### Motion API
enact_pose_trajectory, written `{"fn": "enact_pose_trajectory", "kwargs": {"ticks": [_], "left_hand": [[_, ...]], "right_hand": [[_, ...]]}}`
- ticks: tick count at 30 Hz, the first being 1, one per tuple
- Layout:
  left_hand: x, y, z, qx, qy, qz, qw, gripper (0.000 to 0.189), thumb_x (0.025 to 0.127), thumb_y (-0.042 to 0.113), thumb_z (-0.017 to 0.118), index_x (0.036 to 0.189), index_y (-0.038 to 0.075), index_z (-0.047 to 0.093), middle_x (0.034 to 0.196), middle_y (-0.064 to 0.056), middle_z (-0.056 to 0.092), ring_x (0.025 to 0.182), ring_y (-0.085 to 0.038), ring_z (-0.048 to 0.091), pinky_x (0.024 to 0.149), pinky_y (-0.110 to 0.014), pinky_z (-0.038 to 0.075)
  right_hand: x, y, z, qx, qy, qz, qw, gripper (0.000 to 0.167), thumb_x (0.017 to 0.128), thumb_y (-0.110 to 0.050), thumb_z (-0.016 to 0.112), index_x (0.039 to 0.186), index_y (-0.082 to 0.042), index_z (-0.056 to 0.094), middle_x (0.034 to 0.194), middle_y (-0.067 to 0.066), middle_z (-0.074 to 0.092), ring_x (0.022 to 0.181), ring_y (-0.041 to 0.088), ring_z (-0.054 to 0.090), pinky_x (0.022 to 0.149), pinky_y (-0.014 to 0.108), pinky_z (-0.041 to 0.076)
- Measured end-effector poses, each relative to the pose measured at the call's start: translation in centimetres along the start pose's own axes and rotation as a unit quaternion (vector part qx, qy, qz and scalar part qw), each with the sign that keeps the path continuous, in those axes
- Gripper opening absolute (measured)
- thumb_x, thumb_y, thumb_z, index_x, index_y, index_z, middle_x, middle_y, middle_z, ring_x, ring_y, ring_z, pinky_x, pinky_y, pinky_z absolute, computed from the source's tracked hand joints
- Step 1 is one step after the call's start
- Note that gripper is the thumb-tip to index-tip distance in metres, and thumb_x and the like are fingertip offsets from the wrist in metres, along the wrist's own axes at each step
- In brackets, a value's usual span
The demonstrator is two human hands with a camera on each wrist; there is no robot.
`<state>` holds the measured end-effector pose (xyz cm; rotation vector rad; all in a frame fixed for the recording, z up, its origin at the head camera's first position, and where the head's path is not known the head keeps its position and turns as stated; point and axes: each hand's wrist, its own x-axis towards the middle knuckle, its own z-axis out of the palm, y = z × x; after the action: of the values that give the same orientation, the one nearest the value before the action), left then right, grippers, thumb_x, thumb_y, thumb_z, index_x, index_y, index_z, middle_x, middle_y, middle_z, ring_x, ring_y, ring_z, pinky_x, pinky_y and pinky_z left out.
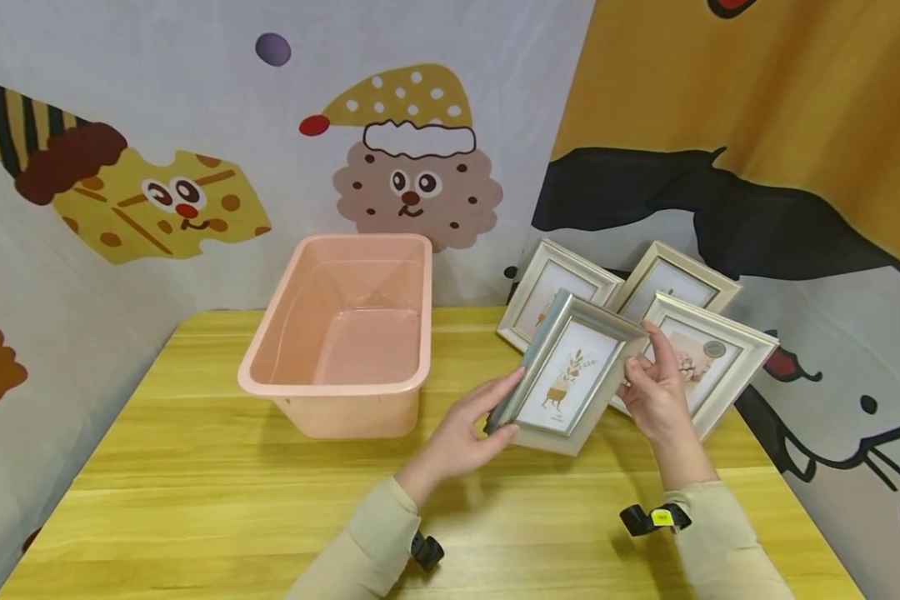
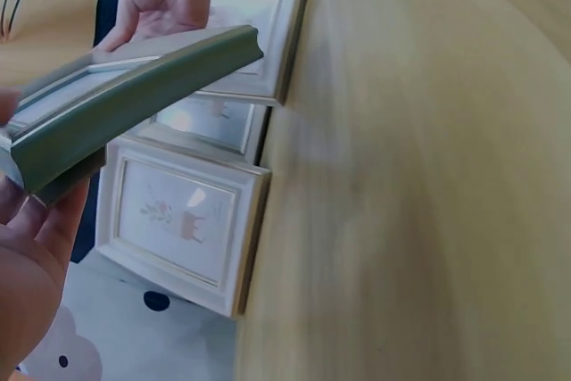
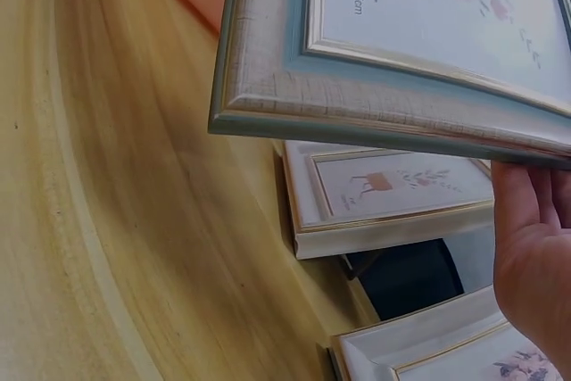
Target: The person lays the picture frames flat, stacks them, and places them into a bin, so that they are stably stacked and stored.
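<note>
A silvery-grey picture frame (image 1: 567, 379) with a plant print is held tilted above the table by both hands. My left hand (image 1: 471, 423) grips its left edge, thumb at the front near the lower corner. At the upper right edge my right hand (image 1: 656, 387) pinches it between thumb and fingers. The left wrist view shows the frame's greenish side (image 2: 134, 100). In the right wrist view, size lettering shows on its print (image 3: 428, 6). Behind it stand a white frame (image 1: 521, 312), a cream frame (image 1: 678, 275) and another white frame (image 1: 727, 358) with a round sticker.
A pink plastic bin (image 1: 337, 390) stands at the back left of the wooden table (image 1: 195, 500). Behind the table hangs a cartoon-printed cloth (image 1: 270, 125). Black camera straps (image 1: 427, 550) sit at both wrists.
</note>
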<state>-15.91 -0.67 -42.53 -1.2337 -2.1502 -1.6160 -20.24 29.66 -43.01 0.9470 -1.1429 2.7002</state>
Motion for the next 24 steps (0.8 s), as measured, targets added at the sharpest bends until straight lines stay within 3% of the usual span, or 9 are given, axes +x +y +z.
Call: {"fn": "enact_pose_trajectory", "kwargs": {"ticks": [7, 16, 21, 24], "left_hand": [[-1.2, -1.0, -0.4, 0.015, 0.0, -0.03, 0.9995, 0.074, 0.09, 0.002, 0.07, 0.154, 0.014, 0.036, 0.151, -0.009, 0.044, 0.132, -0.025, 0.048, 0.107, -0.037, 0.043], [-2.5, -1.4, -1.3, -0.016, -0.007, -0.064, 0.9978, 0.079, 0.087, -0.001, 0.073, 0.155, 0.013, 0.035, 0.152, -0.012, 0.041, 0.123, -0.029, 0.056, 0.096, -0.031, 0.052], [-3.3, -1.7, -2.0, -0.037, -0.017, -0.097, 0.9945, 0.08, 0.086, -0.004, 0.073, 0.155, 0.011, 0.034, 0.149, -0.018, 0.044, 0.104, -0.029, 0.064, 0.09, -0.03, 0.055], [-3.7, -1.9, -2.3, -0.039, -0.02, -0.118, 0.9921, 0.081, 0.085, -0.005, 0.074, 0.154, 0.01, 0.035, 0.145, -0.019, 0.047, 0.101, -0.029, 0.064, 0.089, -0.032, 0.056]], "right_hand": [[0.2, 0.4, 0.2, -0.061, 0.035, 0.031, 0.9971, 0.056, 0.1, 0.015, 0.037, 0.149, -0.012, 0.038, 0.093, 0.006, 0.065, 0.081, 0.013, 0.058, 0.069, 0.029, 0.057], [0.6, 1.2, 0.6, -0.146, 0.062, 0.074, 0.9846, 0.057, 0.1, 0.012, 0.04, 0.15, -0.016, 0.039, 0.078, -0.001, 0.053, 0.072, 0.009, 0.05, 0.056, 0.022, 0.048], [1.0, 1.7, 0.8, -0.199, 0.082, 0.107, 0.9706, 0.057, 0.101, 0.009, 0.043, 0.152, -0.016, 0.037, 0.081, -0.003, 0.054, 0.072, 0.007, 0.052, 0.057, 0.022, 0.051], [1.1, 2.1, 1.0, -0.231, 0.094, 0.135, 0.959, 0.057, 0.101, 0.005, 0.047, 0.153, -0.019, 0.037, 0.091, -0.005, 0.057, 0.075, 0.004, 0.053, 0.06, 0.021, 0.052]]}}
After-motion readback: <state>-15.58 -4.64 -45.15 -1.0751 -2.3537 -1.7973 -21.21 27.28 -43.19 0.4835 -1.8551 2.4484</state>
